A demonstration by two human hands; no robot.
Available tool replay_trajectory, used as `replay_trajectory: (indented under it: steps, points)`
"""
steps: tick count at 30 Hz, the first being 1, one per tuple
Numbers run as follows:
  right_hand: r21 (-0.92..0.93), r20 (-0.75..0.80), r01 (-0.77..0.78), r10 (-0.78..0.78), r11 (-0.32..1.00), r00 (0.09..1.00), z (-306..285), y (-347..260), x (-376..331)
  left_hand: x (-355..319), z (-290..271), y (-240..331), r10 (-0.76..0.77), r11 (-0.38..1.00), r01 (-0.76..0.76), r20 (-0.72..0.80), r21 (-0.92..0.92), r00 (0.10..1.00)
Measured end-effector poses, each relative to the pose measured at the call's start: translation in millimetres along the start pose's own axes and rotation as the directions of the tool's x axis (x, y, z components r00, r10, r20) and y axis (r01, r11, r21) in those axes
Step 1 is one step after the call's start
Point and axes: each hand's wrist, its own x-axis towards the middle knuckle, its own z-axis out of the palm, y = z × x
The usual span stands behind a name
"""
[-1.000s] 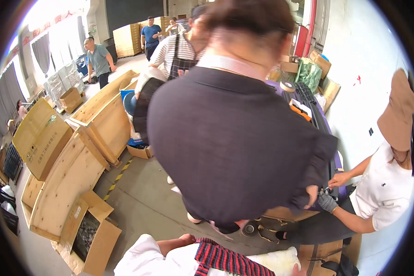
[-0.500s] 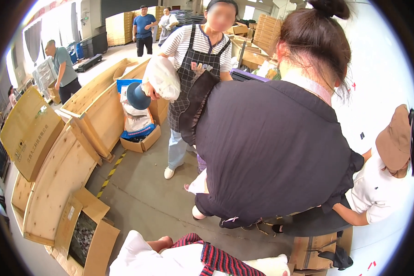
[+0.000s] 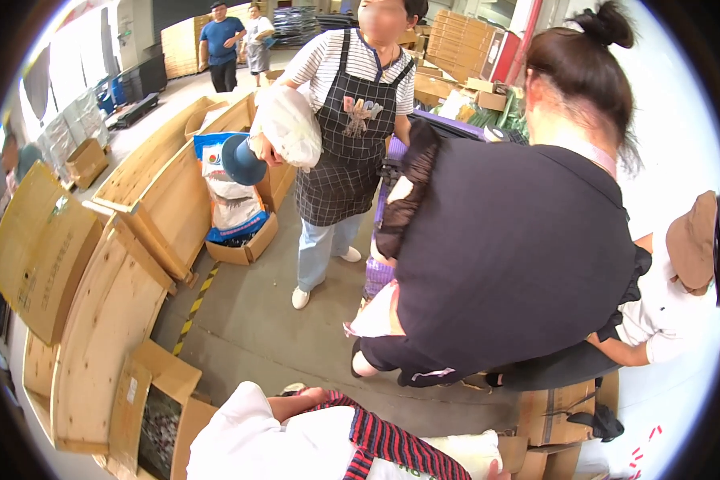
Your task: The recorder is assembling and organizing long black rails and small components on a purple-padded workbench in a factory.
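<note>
At the lower edge, my white sleeves show with a red-and-black striped cloth [image 3: 400, 444] lying across my white top. My left hand [image 3: 316, 396] is next to the upper end of this cloth; its fingers are too indistinct to read. Only a sliver of my right hand [image 3: 498, 472] shows below the right sleeve, the rest cut off by the frame. I make out nothing held in either. Just ahead, a person in a black top [image 3: 520, 256] bends forward, back toward me. A co-worker in a checked apron [image 3: 348, 144] carries a white plastic bundle [image 3: 290, 128] and a blue flared object [image 3: 244, 160].
Wooden crates [image 3: 108, 320] line the left side, with a cardboard carton [image 3: 44, 248] leaning there. An open box [image 3: 188, 424] of dark pieces is at lower left. A blue-and-white sack [image 3: 230, 196] stands in a small carton. A person in a brown cap [image 3: 690, 240] is at right.
The view has shifted slightly. The black-topped person and the apron wearer appear further right, the latter's other arm now more visible. The person at far left is now mostly behind the carton.
</note>
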Motion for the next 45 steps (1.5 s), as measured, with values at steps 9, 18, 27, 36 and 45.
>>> replay_trajectory:
  steps: [9, 18, 27, 36, 45]
  points:
    - [0.052, -0.048, -0.108, 0.111, 0.993, 0.993, 23.8, -123.5, -144.3, -34.6, -88.7, -160.0, -0.126, 0.984, 0.139, 0.113, -0.113, 0.986]
    - [0.051, -0.076, -0.132, 0.135, 0.990, 0.988, 53.8, -144.2, -217.4, -56.0, -56.2, -280.7, -0.187, 0.960, 0.139, 0.187, 0.243, 0.964]
    - [0.072, -0.112, -0.375, 0.381, 0.924, 0.918, 91.9, -151.8, -268.0, -35.6, -111.5, -250.4, -0.102, 0.995, 0.102, 0.085, 0.012, 0.991]
    - [0.255, 0.022, -0.598, 0.613, 0.760, 0.789, 81.0, -275.5, -345.9, 62.6, -161.3, -239.5, 0.470, 0.548, -0.592, 0.367, 0.592, 0.803]
    - [0.223, 0.277, -0.798, 0.749, 0.559, 0.602, 105.6, -365.3, -412.9, 95.2, -270.1, -294.7, 0.231, 0.883, -0.343, 0.340, 0.320, 0.912]
